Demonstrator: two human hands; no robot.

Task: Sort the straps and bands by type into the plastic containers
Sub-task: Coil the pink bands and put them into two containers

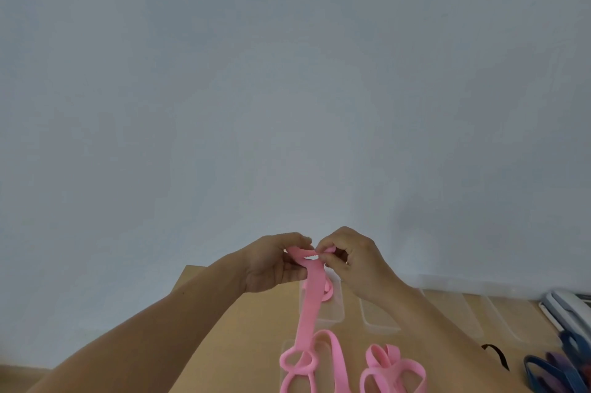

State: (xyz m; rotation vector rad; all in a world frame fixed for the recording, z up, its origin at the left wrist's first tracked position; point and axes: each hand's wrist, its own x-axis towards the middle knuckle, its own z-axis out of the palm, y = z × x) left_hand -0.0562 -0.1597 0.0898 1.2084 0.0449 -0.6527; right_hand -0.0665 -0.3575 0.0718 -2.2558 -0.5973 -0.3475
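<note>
pink strap [308,300]: centre-bottom of frame, top end pinched by my left hand [271,264] and right hand [351,261], tail hanging | container [323,312] beneath | risk: dangling looped tail could snag loose pink bands [393,367]

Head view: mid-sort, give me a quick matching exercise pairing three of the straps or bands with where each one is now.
Things:
1. long pink strap
2. black strap
3. blue bands

Places:
A. piled at the table's right edge
B. pinched at its top end by the left hand and right hand
C. lying alone on bare wood

Pairs: 1-B, 2-C, 3-A
</note>
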